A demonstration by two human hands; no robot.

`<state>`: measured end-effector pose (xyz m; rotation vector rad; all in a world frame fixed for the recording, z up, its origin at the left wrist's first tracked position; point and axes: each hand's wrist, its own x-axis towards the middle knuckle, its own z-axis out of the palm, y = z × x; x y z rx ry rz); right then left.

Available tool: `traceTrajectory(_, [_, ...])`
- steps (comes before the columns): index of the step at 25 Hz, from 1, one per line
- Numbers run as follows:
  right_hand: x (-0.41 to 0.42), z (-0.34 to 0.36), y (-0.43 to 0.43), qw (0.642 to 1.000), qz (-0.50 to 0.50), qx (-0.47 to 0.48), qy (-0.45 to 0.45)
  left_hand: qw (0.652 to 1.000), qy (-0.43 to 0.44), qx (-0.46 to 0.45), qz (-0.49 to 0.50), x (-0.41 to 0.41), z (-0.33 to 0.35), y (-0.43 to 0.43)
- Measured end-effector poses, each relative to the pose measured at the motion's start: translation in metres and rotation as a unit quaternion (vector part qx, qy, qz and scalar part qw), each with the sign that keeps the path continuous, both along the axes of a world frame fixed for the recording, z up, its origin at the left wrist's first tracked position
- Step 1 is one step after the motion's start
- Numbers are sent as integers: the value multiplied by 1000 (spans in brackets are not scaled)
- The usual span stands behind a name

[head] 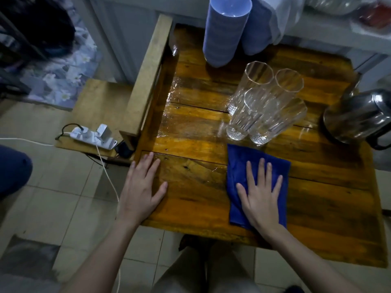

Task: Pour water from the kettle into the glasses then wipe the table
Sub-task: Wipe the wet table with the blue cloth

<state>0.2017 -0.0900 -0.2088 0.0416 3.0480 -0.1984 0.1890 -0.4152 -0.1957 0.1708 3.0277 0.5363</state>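
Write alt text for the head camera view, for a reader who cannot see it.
The person's right hand presses flat on a blue cloth on a wet wooden table, while the left hand rests flat at the table's left edge. Behind the cloth stand four clear glasses, with a steel kettle at the right.
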Motion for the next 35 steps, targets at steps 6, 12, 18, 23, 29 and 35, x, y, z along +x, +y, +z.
traceTrajectory(6, [-19, 4, -73, 998, 58, 2, -13, 1000, -10, -14, -9, -1, -2, -1])
traceTrajectory(12, [-48, 1, -129, 999, 48, -11, -20, 1000, 6, 24, 18, -4, -3, -3])
traceTrajectory(18, [-83, -1, -156, 998, 64, 13, -17, 999, 21, 27, 18, -5, -6, 0])
traceTrajectory(23, [-127, -5, -181, 998, 66, 1, -5, 999, 22, 27, 18, -5, -8, -2])
traceTrajectory(29, [-177, -9, -207, 999, 47, -5, -4, 1000, 12, 13, 20, -6, -8, -2])
traceTrajectory(35, [-247, -9, -208, 999, 32, -16, -18, 999, 16, 22, 27, -5, -10, -1])
